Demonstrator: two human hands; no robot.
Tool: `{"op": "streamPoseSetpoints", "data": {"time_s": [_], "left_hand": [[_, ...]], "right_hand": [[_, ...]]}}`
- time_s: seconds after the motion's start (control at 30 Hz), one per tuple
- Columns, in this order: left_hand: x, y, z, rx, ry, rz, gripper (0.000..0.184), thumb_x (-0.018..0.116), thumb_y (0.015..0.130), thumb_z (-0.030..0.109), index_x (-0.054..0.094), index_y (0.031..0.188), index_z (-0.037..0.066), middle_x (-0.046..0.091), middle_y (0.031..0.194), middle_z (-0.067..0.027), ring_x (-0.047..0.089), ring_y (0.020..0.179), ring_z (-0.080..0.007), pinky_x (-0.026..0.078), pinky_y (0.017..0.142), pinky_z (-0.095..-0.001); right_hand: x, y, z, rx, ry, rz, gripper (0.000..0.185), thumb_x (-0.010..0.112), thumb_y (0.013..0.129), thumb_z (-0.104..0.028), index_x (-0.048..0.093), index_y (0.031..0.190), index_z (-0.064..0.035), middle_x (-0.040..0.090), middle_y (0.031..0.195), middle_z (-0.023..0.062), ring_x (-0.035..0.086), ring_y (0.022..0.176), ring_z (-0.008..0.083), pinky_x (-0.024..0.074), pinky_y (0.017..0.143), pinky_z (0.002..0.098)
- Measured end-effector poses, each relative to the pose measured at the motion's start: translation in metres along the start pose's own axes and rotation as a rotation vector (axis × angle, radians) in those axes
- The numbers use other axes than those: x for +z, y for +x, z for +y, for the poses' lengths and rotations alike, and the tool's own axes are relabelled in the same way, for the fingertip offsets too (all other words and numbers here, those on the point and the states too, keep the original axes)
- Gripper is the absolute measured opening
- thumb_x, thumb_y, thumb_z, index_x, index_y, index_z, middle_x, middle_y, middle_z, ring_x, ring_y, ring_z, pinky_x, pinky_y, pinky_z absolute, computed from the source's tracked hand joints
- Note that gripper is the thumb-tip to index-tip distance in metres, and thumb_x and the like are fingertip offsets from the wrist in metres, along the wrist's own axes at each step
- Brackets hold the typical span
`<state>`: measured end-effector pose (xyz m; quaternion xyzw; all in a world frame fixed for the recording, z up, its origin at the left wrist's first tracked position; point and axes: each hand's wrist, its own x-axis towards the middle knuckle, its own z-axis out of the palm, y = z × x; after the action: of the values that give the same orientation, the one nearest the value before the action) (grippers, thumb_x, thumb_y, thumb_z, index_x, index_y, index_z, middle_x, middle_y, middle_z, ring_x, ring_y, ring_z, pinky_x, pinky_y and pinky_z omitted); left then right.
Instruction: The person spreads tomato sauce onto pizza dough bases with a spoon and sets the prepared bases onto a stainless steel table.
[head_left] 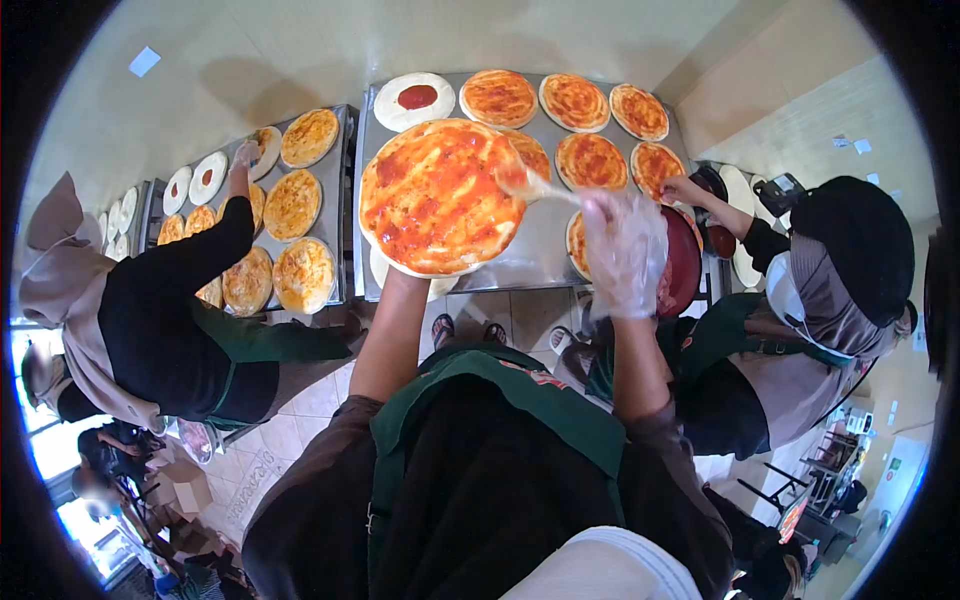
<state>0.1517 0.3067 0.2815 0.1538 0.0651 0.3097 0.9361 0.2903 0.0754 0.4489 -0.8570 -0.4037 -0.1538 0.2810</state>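
A round dough base (440,198) covered with red sauce is held up in front of me, above the metal table (530,262). My left hand (408,278) is under it, with the fingers hidden beneath the dough. My right hand (622,245), in a clear plastic glove and blurred, grips a spoon (530,185) whose tip is over the sauce at the base's right side. Behind lie several sauced bases (498,97) and a white base with one red sauce spot (414,101). A dark red bowl (682,262) is just right of my right hand.
At the right, a person (800,300) reaches a bare hand to a sauced base by the bowl. At the left, another person (170,300) reaches over a second metal table (338,200) with several topped bases. Walls stand behind the tables.
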Motion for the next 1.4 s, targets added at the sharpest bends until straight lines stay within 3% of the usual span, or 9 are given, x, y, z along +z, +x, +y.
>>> {"op": "streamPoseSetpoints", "data": {"time_s": [0.17,0.27,0.4,0.5,0.6,0.9,1.13,1.33,1.4], "left_hand": [[0.001,0.002,-0.002,-0.008,0.007,0.001,0.07,0.049,0.102,0.057,0.045,0.154,0.01,0.052,0.153,-0.0172,0.055,0.137,-0.0366,0.046,0.113,-0.058],[0.001,0.004,-0.002,0.003,0.009,-0.002,0.07,0.049,0.102,0.057,0.045,0.154,0.01,0.052,0.154,-0.0172,0.055,0.137,-0.0366,0.046,0.113,-0.058],[0.002,0.008,-0.001,0.006,0.013,0.0,0.07,0.049,0.102,0.057,0.044,0.154,0.01,0.051,0.154,-0.0172,0.054,0.137,-0.0366,0.046,0.113,-0.058],[0.002,0.01,-0.002,-0.003,0.019,-0.003,0.07,0.049,0.102,0.057,0.044,0.154,0.01,0.051,0.154,-0.0172,0.054,0.137,-0.0366,0.046,0.113,-0.058],[0.001,0.009,-0.004,-0.013,0.017,-0.002,0.07,0.049,0.102,0.057,0.044,0.154,0.01,0.051,0.154,-0.0172,0.054,0.137,-0.0366,0.046,0.114,-0.058],[0.006,0.009,0.003,-0.026,-0.031,-0.048,0.07,0.049,0.102,0.057,0.044,0.154,0.01,0.05,0.155,-0.0172,0.054,0.138,-0.0366,0.046,0.114,-0.058],[0.006,0.004,0.01,-0.026,-0.05,-0.066,0.07,0.049,0.102,0.057,0.044,0.154,0.01,0.05,0.155,-0.0171,0.053,0.138,-0.0366,0.046,0.114,-0.058],[0.001,-0.003,0.016,-0.024,-0.04,-0.058,0.07,0.049,0.102,0.057,0.044,0.154,0.01,0.05,0.155,-0.0171,0.053,0.139,-0.0366,0.046,0.114,-0.058],[0.001,-0.004,0.016,-0.025,-0.032,-0.056,0.07,0.049,0.102,0.057,0.044,0.154,0.01,0.05,0.155,-0.0171,0.053,0.139,-0.0366,0.046,0.114,-0.058]], "right_hand": [[0.025,0.031,0.017,-0.059,-0.021,0.082,0.018,0.068,0.095,-0.032,0.078,0.096,-0.0169,0.069,0.09,0.0106,0.065,0.089,0.032,0.0494,0.08,0.0465],[0.011,-0.01,0.005,-0.034,-0.066,0.009,0.018,0.067,0.096,-0.032,0.078,0.096,-0.0173,0.069,0.09,0.0093,0.063,0.086,0.0325,0.0485,0.08,0.0468],[0.011,-0.042,-0.011,0.0,0.154,-0.067,0.018,0.068,0.096,-0.032,0.078,0.096,-0.0178,0.068,0.088,0.008,0.062,0.085,0.0327,0.0474,0.08,0.0482],[0.015,-0.017,-0.003,-0.065,-0.042,0.043,0.012,0.072,0.093,-0.024,0.077,0.098,-0.0141,0.069,0.088,0.0092,0.065,0.086,0.0328,0.0478,0.079,0.0468],[0.025,0.015,0.008,-0.06,-0.103,0.154,0.012,0.073,0.092,-0.026,0.078,0.096,-0.0153,0.069,0.087,0.0085,0.065,0.087,0.0327,0.0481,0.079,0.0462],[0.015,0.008,0.01,0.053,-0.035,0.134,0.012,0.071,0.094,-0.025,0.078,0.097,-0.0151,0.068,0.085,0.0088,0.066,0.088,0.0321,0.0489,0.081,0.0453],[0.005,0.006,-0.002,-0.021,0.028,0.191,0.014,0.072,0.093,-0.025,0.078,0.099,-0.0133,0.067,0.083,0.01,0.065,0.084,0.0318,0.049,0.079,0.0445],[0.015,0.015,0.005,0.033,0.063,0.13,0.017,0.07,0.096,-0.028,0.08,0.099,-0.0147,0.072,0.089,0.0105,0.066,0.085,0.0331,0.0506,0.08,0.0451],[0.024,0.022,0.012,0.064,0.144,0.112,0.018,0.07,0.097,-0.026,0.08,0.1,-0.0119,0.071,0.088,0.0103,0.067,0.084,0.0292,0.0508,0.079,0.0421]]}}
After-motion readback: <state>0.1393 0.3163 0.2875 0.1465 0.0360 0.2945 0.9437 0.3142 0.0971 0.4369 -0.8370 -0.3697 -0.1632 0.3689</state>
